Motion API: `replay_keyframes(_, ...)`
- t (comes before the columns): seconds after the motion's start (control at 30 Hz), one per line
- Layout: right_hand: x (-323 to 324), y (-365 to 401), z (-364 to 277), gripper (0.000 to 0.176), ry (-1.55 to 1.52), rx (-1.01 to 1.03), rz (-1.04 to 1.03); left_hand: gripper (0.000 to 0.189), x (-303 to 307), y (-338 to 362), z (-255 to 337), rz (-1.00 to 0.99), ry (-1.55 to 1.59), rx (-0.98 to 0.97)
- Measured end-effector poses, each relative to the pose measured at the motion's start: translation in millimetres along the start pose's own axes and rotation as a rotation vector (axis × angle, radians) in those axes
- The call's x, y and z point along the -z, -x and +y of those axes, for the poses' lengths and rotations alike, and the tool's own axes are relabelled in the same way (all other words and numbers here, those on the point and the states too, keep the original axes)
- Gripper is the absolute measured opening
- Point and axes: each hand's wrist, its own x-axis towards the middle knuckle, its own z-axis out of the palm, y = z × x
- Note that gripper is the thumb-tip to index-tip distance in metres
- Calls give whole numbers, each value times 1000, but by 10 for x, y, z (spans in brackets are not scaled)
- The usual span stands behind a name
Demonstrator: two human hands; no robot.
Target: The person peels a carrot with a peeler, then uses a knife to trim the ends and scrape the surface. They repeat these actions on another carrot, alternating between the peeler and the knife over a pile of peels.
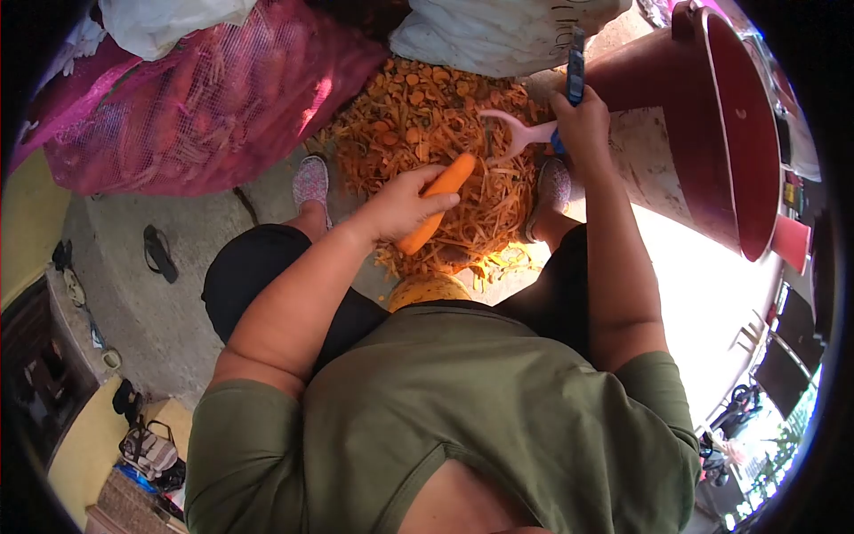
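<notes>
My left hand (407,206) is wrapped round a bright orange peeled carrot (438,203), held at a slant above a heap of carrot peelings (498,196). To the right, my right hand (583,125) is closed on a peeler with a pink Y-shaped head (525,133). The two prongs of that head point left over the heap, apart from the carrot. A dark blue and black handle-like piece (576,76) sticks up from the same fist, and a bit of blue shows beside the fingers.
A purple mesh sack (205,107) full of carrots lies at left, white sacks (498,36) behind the heap. A big dark red tub (658,116) leans at right. My feet in patterned shoes (311,185) flank the peelings; a loose flip-flop (160,254) lies on the concrete.
</notes>
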Motion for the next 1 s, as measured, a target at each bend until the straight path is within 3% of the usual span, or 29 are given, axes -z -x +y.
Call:
replay_keyframes(0.03, -44, 68, -27, 26, 29, 61, 5, 47, 6, -5, -15, 1, 15, -32)
replay_keyframes(0.1, -147, 127, -2, 27, 144, 199, 13, 47, 36, 26, 14, -96, 179, 84)
replay_keyframes(0.2, -8, 39, 50, 28, 103, -20, 45, 44, 43, 44, 6, -141, 332, 176)
replay_keyframes(0.23, 23, 43, 58, 30, 153, 32, 30, 43, 50, 39, 3, -138, 367, 189)
replay_keyframes(0.33, -12, 458, -202, 31, 391, 128, -173, 38, 93, 48, 47, -11, 138, 191)
replay_keyframes(0.43, -191, 879, -191, 28, 534, 361, -292, 37, 144, -30, -29, 121, -14, 172)
replay_keyframes(0.5, -198, 1014, -186, 26, 568, 440, -352, 34, 154, -28, 1, 131, 49, 150)
replay_keyframes(0.7, -174, 1038, -66, 24, 582, 473, -400, 31, 132, -69, -10, 136, 79, 155)
replay_keyframes(0.83, -193, 997, -77, 24, 678, 388, -544, 31, 91, -98, 13, 138, 41, 170)
replay_keyframes(0.93, -224, 976, -71, 25, 700, 381, -613, 31, 29, -90, 129, 178, -176, 144)
replay_keyframes(1.0, -242, 977, -81, 23, 680, 352, -636, 31, 16, -140, -2, 279, -446, -137)
